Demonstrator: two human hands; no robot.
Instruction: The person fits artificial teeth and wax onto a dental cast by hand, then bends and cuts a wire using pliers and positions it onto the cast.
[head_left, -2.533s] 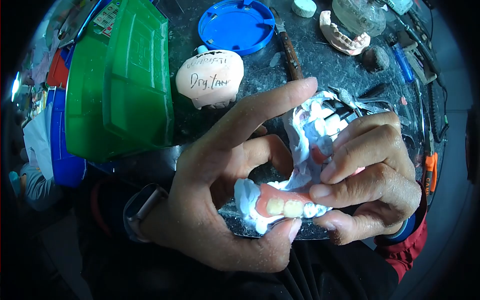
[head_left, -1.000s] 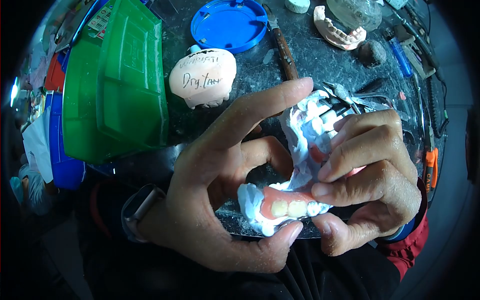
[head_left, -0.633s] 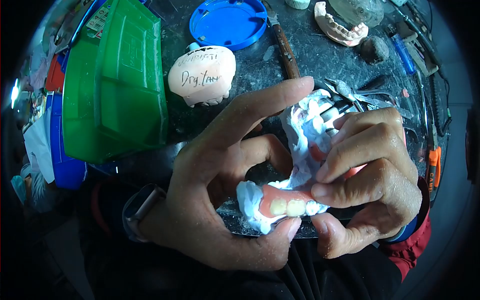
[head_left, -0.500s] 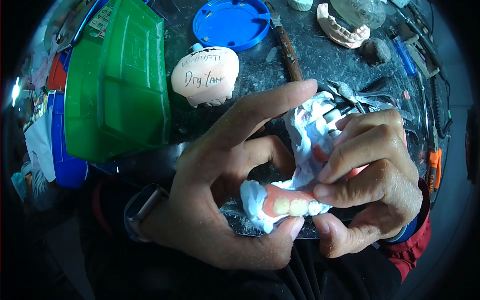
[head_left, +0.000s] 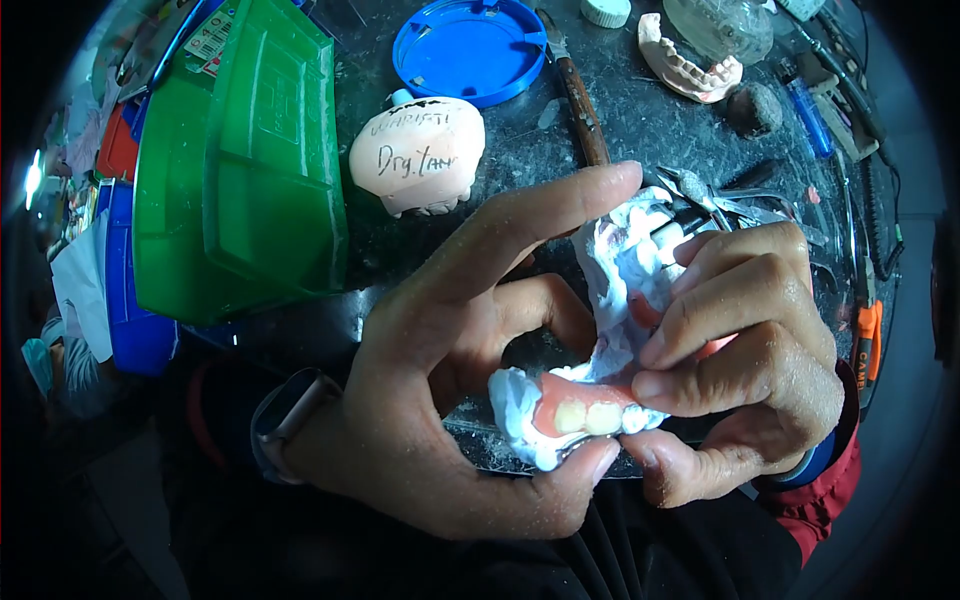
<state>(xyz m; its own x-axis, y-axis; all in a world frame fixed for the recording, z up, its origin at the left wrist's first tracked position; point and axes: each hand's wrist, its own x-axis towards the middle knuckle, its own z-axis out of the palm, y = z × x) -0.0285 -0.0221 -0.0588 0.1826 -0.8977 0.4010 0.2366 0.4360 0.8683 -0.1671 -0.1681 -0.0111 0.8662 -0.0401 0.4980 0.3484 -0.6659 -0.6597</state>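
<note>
Pinching the white dental model (head_left: 618, 268) by its near rim, your left hand (head_left: 410, 370) sets its thumb beside 2 yellowish teeth (head_left: 603, 417), index finger stretched toward the far end. Your right hand (head_left: 765, 370) grips the model's right part, fingers bent over the pink base (head_left: 585, 392) and thumb at the near edge. You hold it above the dark worktop (head_left: 660, 130), nearer you than the pliers (head_left: 690, 184) and the pinkish plaster block (head_left: 415, 158).

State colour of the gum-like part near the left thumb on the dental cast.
Pink gum-like part, beside pale-yellow teeth; head view shows it best.
</note>
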